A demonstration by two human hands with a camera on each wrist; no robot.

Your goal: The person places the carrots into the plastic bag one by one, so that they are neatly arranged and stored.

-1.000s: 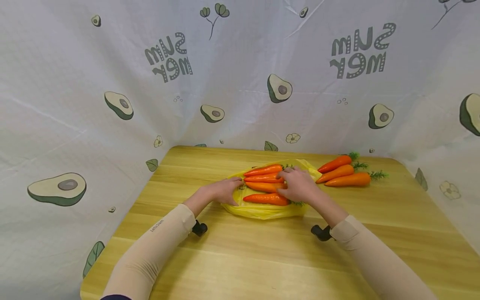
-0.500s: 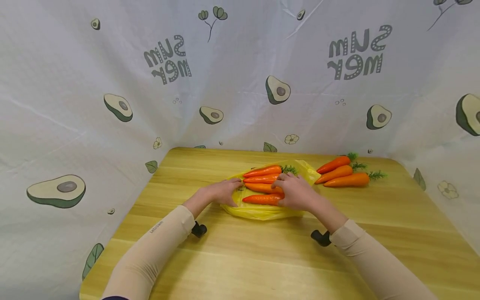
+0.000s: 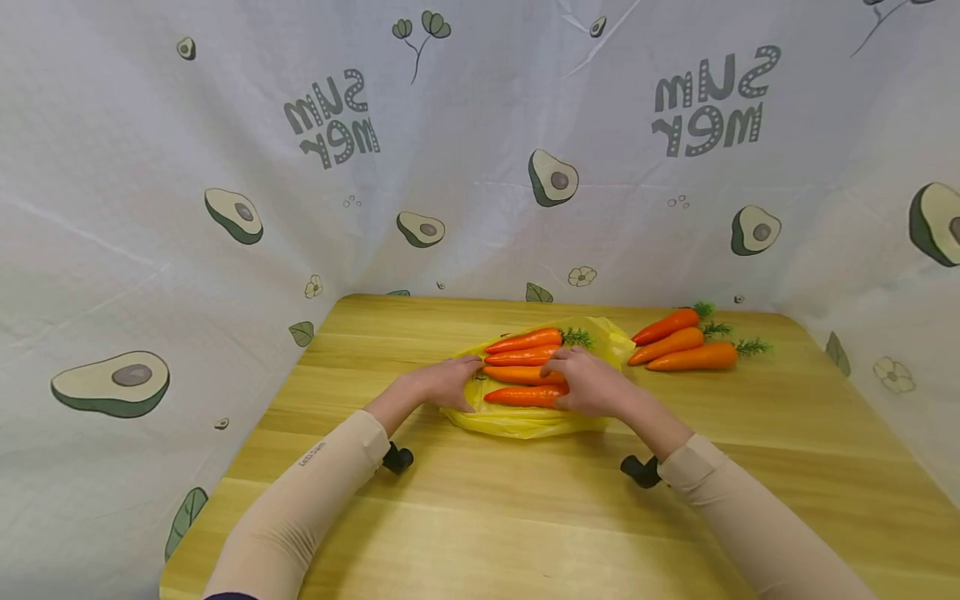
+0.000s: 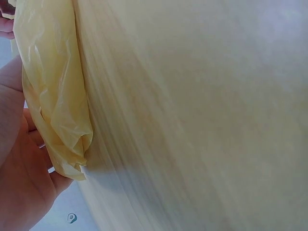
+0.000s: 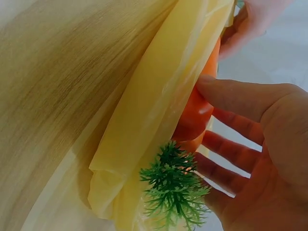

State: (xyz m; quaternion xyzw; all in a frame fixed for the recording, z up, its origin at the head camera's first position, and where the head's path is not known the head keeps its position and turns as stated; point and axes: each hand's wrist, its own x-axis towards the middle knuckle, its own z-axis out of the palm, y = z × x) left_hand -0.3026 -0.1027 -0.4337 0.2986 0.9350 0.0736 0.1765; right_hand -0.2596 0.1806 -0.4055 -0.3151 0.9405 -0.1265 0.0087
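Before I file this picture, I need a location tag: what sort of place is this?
Probably a staged indoor workspace: an avocado-print sheet hangs behind a wood-grain table, and carrots lie there, some in a yellow plastic bag.

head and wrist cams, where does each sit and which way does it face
Head: worn on the head, facing forward and down at yellow bag, carrots and table; left hand, right hand and sleeved forearms show.
Left wrist: on that wrist, facing the bag's side and table; the left hand shows, more fingers top left.
Right wrist: on that wrist, facing bag and carrots; the right hand shows, part of the left too.
Both wrist views share bag and table.
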